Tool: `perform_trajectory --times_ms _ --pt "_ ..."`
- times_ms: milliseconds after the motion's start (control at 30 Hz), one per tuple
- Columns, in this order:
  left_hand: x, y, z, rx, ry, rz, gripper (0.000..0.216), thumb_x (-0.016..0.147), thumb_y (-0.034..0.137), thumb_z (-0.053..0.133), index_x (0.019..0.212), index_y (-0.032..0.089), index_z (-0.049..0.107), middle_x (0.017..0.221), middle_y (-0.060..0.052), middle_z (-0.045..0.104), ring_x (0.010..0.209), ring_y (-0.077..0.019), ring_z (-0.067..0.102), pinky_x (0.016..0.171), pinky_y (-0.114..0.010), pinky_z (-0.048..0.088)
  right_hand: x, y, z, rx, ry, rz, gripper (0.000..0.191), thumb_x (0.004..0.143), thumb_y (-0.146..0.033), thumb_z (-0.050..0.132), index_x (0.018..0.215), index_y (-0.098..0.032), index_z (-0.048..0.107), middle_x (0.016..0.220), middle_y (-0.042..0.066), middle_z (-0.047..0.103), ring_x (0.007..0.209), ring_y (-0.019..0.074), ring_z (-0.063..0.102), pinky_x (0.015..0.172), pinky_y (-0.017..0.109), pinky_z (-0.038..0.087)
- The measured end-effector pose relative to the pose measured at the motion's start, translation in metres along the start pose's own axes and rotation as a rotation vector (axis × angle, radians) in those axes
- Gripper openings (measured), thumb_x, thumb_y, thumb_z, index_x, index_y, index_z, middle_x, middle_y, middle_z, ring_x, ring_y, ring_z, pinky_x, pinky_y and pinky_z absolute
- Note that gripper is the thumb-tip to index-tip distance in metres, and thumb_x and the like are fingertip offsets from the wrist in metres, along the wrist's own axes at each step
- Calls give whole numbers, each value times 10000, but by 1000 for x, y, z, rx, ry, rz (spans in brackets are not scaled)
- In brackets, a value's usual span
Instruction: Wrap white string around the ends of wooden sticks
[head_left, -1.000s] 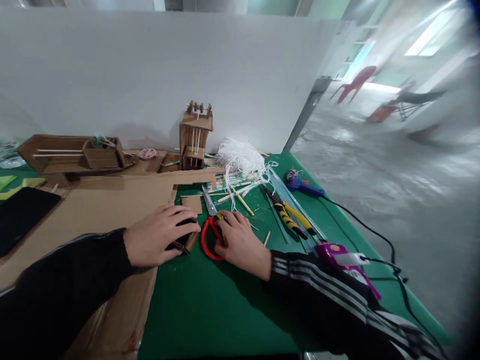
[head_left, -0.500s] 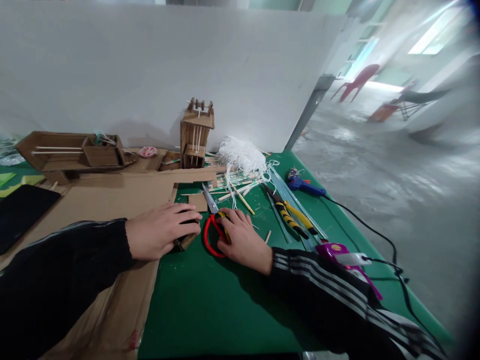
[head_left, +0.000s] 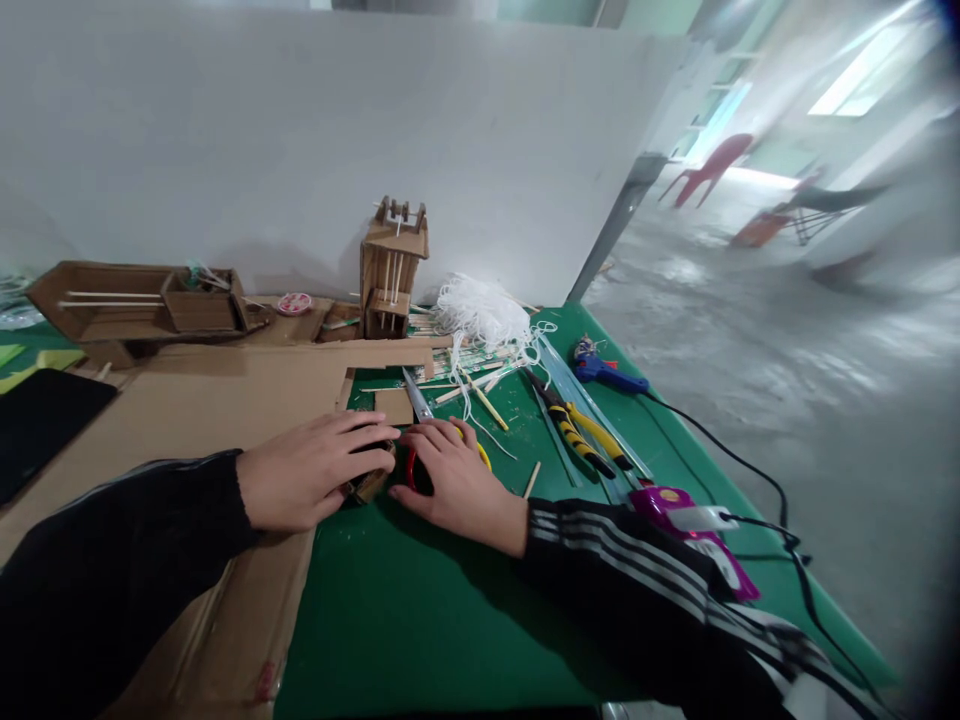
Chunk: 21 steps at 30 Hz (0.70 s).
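Note:
My left hand (head_left: 319, 470) is curled over a small brown cardboard piece (head_left: 371, 487) on the green table, gripping it; the fingers cover most of it. Just to the right, my right hand (head_left: 457, 475) lies over the handles of a pair of scissors (head_left: 417, 396). Its thumb and fingers are apart, with the tips close to the cardboard piece. Parts of the red and yellow scissor handles show around the hand, and the blades point away from me. A flat cardboard square (head_left: 394, 406) lies beyond my left fingers.
Pliers (head_left: 577, 430), a blue glue gun (head_left: 611, 374) and a purple corded device (head_left: 694, 535) are on the right. White string (head_left: 484, 312), sticks and a cardboard tower (head_left: 394, 265) stand toward the white panel. Cardboard sheets (head_left: 247, 385) and a black flat object (head_left: 49, 430) lie left.
My right hand has slid left across the scissors toward the cardboard piece, uncovering part of the yellow handle and covering more of the red one. My left hand stays on the cardboard piece.

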<state>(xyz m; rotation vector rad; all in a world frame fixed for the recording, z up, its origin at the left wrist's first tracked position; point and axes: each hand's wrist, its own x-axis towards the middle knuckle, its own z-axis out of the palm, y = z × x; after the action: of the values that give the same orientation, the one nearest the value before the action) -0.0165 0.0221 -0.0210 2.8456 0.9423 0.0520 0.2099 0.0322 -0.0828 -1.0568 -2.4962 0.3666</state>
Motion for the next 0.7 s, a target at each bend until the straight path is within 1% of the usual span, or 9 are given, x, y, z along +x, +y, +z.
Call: perform_trajectory --times_ms 67,167,267,333,400,500,700 --pt "0 -1 1 -8 4 0 558 682 26 568 1184 269 560 1454 -40 475 1380 -306 349 1122 -508 349 6 -2 6 19 -10 -12 515 806 -491 675 1180 -169 525 1181 119 630 1188 285 481 1084 501 200" --pt "-4 -5 6 -22 29 -14 630 694 39 589 1274 270 509 1500 -60 407 1417 -315 282 1144 -523 310 13 -2 12 26 -18 -17 478 809 -516 668 1099 -154 551 1070 107 672 1082 274 546 1058 491 233" --pt "-11 -11 14 -62 72 -110 747 741 99 622 1422 226 342 1562 -147 260 1439 -335 231 1135 -531 311 15 -1 15 29 -17 -17 453 820 -529 652 1048 -148 562 1002 94 686 1034 269 568 1045 486 244" --pt "-16 -13 19 -111 70 -181 802 765 121 628 1465 199 244 1580 -195 181 1437 -336 242 1117 -517 341 15 -1 15 31 -16 -20 449 825 -528 648 1048 -149 560 998 90 688 1034 264 570 1049 479 239" --pt "-20 -14 23 -158 57 -211 833 768 114 632 1476 197 202 1589 -207 136 1438 -328 241 1117 -502 342 15 -1 14 34 -17 -26 439 827 -532 644 1037 -156 560 995 87 688 1028 257 573 1053 472 237" --pt "-22 -12 25 -189 71 -216 845 765 98 631 1476 192 184 1592 -209 124 1447 -320 210 1131 -506 314 15 -2 12 31 -13 -28 407 833 -528 639 1004 -167 561 975 85 687 1014 254 579 1057 470 232" --pt "-21 -11 26 -204 99 -221 819 760 75 604 1462 199 201 1591 -189 157 1444 -307 229 1125 -501 329 15 -2 14 16 7 -29 391 826 -529 644 974 -179 552 959 82 680 997 259 587 1045 469 245"
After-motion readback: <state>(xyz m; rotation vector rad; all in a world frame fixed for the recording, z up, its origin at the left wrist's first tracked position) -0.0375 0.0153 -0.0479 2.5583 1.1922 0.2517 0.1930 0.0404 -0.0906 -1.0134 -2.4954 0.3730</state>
